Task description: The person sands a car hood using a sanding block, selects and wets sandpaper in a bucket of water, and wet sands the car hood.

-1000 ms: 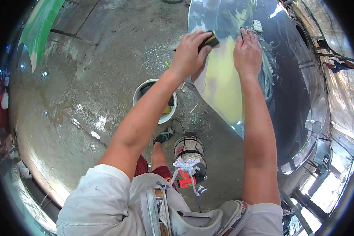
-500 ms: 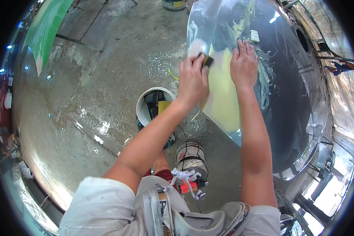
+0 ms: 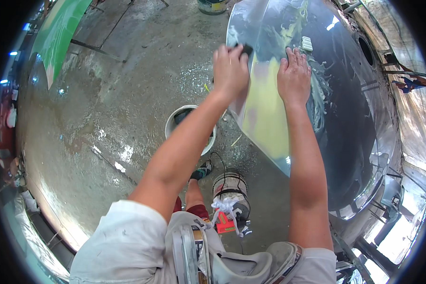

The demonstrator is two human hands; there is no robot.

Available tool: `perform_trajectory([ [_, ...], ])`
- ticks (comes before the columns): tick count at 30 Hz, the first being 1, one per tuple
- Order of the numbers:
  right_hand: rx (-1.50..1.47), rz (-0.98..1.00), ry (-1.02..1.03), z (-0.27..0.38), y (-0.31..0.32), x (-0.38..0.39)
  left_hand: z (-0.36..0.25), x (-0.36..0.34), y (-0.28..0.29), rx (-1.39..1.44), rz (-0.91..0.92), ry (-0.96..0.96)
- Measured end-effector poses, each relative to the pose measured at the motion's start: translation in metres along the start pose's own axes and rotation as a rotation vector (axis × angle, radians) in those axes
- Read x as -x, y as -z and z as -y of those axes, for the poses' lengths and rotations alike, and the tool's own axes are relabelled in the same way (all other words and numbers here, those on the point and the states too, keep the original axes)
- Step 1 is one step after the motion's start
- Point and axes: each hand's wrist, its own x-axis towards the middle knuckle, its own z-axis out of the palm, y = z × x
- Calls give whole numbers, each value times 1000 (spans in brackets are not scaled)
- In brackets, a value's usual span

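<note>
A large dark curved panel (image 3: 341,118), which looks like a car body part, stretches along the right. Its near left side bears a pale yellow patch (image 3: 266,99) and wet greyish smears. My left hand (image 3: 230,71) is closed on a small black block (image 3: 245,48), which resembles a sanding block, at the panel's left edge. My right hand (image 3: 294,78) lies flat on the panel just right of the yellow patch, fingers stretched out and holding nothing. Beyond its fingertips rests a white ribbed bar (image 3: 307,43), perhaps soap.
Below my left forearm stands a white bucket (image 3: 212,142) with dark things in it. A second bucket (image 3: 229,185) with a cord sits nearer me. A green panel (image 3: 61,33) is at the far left, a dark tub (image 3: 212,6) at the back. The concrete floor (image 3: 128,85) is wet.
My left hand has slid the black block away from me and slightly left along the panel's edge. My right hand stays in place. The bucket's contents show less behind my forearm.
</note>
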Motion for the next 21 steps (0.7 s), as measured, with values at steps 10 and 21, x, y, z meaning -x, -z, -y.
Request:
perform_trajectory([
  [10,29,-6,0,-5,5,1,-10,30,4,115,40,26],
  [21,-2,-21,18,5,2,-4,1,-2,8,96,22,-49],
])
